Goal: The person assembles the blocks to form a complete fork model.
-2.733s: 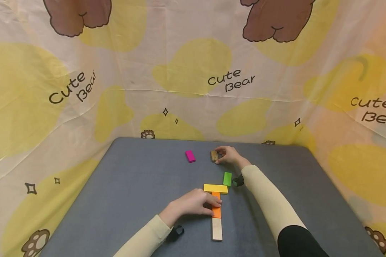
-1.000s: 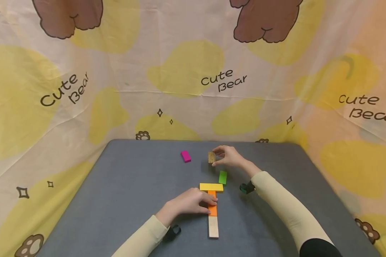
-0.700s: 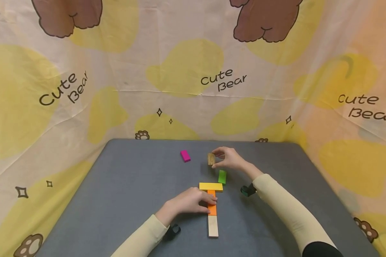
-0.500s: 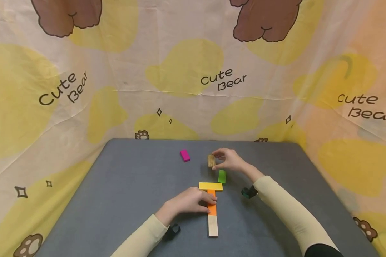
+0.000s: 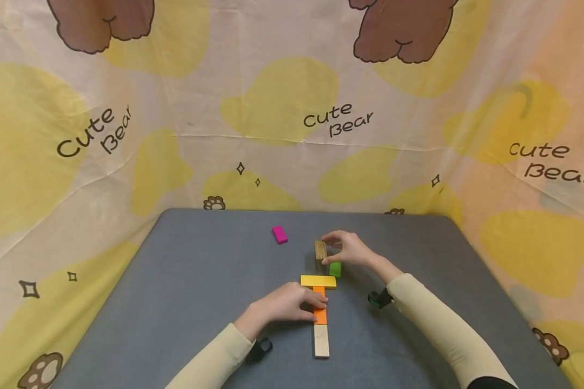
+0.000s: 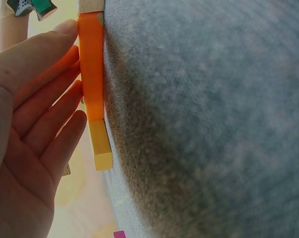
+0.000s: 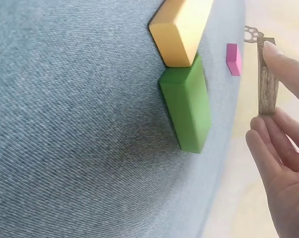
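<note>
My right hand (image 5: 352,251) pinches a brown wood-grain block (image 5: 320,250) by its two ends, thumb at one and fingers at the other. Raised above the table, the block hangs just beyond a green block (image 5: 336,269), which my right hand partly covers in the head view. The green block touches the right end of a yellow block (image 5: 318,281) lying crosswise. From the yellow block an orange block (image 5: 319,298) runs toward me, followed by a pale plain wood block (image 5: 322,341). My left hand (image 5: 285,303) rests on the orange block with fairly straight fingers, its thumb (image 6: 65,30) along the near part.
A magenta block (image 5: 279,235) lies alone toward the back of the grey table (image 5: 214,270). Behind and at both sides hangs a printed cloth (image 5: 272,97). A dark camera band (image 5: 380,299) hangs below my right wrist, and another (image 5: 261,348) below my left.
The brown block has come off the table in my right hand and moved back toward me, closer to the green block. My left hand stays on the orange block. The view has shifted slightly.
</note>
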A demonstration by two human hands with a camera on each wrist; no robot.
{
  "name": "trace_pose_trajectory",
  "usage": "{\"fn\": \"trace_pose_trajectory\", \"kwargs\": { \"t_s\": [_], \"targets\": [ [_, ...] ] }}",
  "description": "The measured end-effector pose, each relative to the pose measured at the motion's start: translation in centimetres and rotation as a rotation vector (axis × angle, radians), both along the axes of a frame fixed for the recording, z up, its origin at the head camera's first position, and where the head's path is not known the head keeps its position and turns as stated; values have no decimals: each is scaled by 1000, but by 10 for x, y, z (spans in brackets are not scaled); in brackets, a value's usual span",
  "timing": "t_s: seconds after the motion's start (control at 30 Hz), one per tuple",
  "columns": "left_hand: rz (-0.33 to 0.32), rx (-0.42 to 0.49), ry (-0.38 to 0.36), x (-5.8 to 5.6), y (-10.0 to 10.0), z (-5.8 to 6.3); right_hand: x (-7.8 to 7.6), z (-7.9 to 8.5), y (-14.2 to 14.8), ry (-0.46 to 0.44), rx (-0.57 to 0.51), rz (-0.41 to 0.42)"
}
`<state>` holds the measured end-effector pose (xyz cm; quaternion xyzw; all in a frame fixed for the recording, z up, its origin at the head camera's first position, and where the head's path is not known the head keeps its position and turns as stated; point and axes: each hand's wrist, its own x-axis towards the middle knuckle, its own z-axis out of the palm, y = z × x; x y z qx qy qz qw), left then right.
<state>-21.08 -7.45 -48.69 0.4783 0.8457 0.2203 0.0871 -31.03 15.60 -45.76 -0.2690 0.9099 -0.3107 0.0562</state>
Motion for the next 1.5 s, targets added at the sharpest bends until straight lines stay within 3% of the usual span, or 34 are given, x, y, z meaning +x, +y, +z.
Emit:
{"fn": "trace_pose_trajectory", "kwargs": {
  "t_s": [1.13,1.5],
  "targets": [
    [5,16,-22,1,0,0,18,-18,4,-7,-40,-12],
    [7,9,-15,-1,0,0,20,-23,3,28,-17,-5]
  ]
}}
